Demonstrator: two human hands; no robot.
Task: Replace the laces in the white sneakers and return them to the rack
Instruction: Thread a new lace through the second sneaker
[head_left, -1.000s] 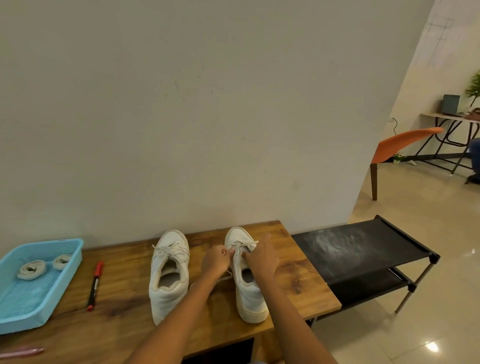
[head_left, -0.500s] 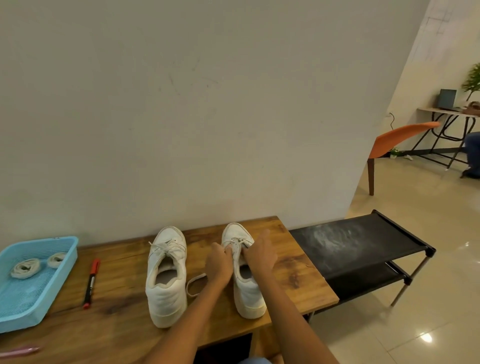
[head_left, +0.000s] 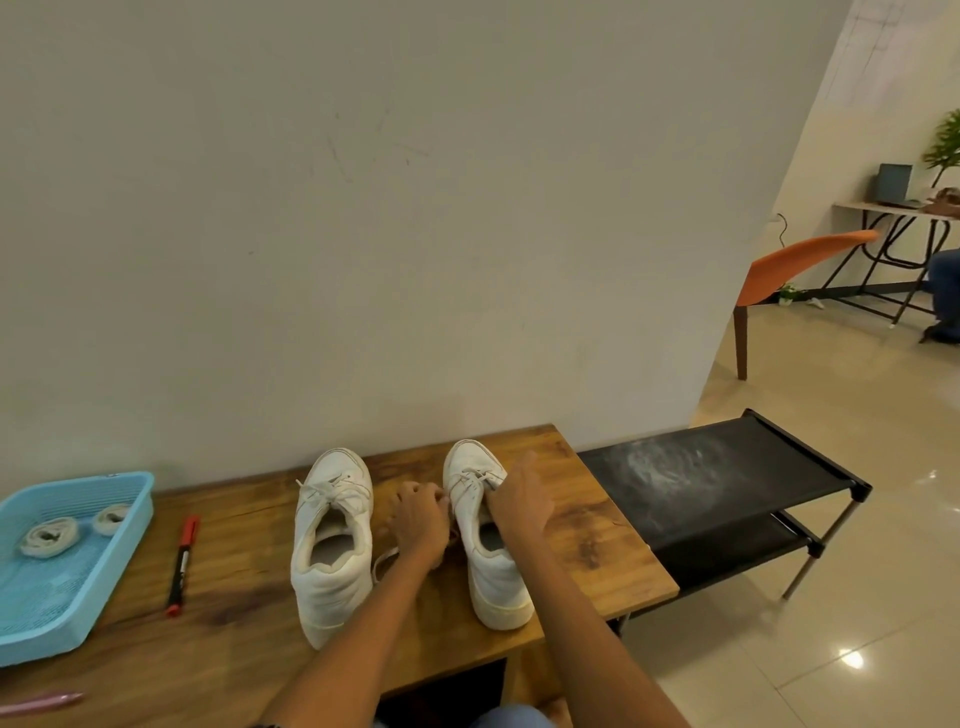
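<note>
Both hands worked the lace of the right sneaker on the wooden table.

Both sneakers (head_left: 488, 535) lay lengthwise, toes toward the wall; the left hand (head_left: 418, 522) pinched the lace (head_left: 383, 555), the right hand (head_left: 519, 501) rested on the tongue, its grip unclear.

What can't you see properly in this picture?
- Right shoe lacing, head view: both hands cover the eyelets, so how far it is laced is unclear.
- Left hand fingers: curled under, so what they pinch is hidden.
- Pink thing: cut off by the left edge.
- Marker print: too small to read.
- Rolls in the basket: too blurry to tell what they are.
</note>
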